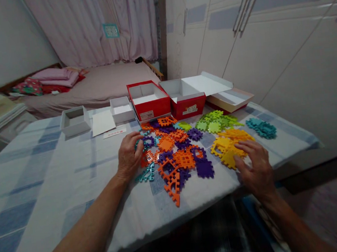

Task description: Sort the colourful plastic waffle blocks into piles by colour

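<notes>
A mixed pile of notched plastic building pieces lies mid-table, mostly orange [184,158] and purple [204,168], with some teal ones [147,173]. My left hand [130,156] rests at the pile's left edge, fingers bent and thumb apart. Teal and purple pieces show beside its fingertips; no firm hold is visible. On the right, my right hand [256,167] touches a heap of yellow pieces [226,146] with its fingers spread. Behind that heap lies a group of lime green pieces [216,121]. A small teal stack [261,128] sits farther right.
Two red boxes [160,106] [188,107] stand open along the back, with a shallow box lid [233,100] to their right. Two small white boxes [75,128] [123,116] and a white card [103,123] lie left of them. The table's front edge is near my body.
</notes>
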{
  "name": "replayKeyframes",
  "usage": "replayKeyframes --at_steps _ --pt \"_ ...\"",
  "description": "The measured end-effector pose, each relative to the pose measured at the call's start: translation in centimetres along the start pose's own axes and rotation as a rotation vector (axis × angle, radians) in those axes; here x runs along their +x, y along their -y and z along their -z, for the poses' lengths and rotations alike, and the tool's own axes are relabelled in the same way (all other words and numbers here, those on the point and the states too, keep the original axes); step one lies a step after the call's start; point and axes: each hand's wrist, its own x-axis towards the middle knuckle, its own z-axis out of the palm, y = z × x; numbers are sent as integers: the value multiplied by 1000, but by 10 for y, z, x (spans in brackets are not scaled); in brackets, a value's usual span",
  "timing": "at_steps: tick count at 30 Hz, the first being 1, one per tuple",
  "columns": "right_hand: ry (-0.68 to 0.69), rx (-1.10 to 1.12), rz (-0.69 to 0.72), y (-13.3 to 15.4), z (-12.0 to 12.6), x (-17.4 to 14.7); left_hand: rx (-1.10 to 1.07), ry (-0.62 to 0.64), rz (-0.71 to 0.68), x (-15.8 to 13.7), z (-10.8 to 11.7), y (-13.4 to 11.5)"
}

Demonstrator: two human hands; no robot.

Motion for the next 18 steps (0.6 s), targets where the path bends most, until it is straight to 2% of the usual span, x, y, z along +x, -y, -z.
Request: replayKeyframes --at_steps 2,5,8,12,14,18 --pt "83 82 36 15 3 6 0 24 -21 -2 4 2" --pt "301 190 115 41 -2 16 -29 79 -90 -3 8 -4" --pt "504 215 182 59 -19 27 -84 179 -228 -3 10 -15" --pt "658 201 235 72 -42 42 -131 291 -380 -5 11 -25" --pt "717 206 271 76 -48 50 -130 317 -387 -6 11 -27" --pt "805 206 289 83 -51 63 -115 295 -292 -5 10 -24"
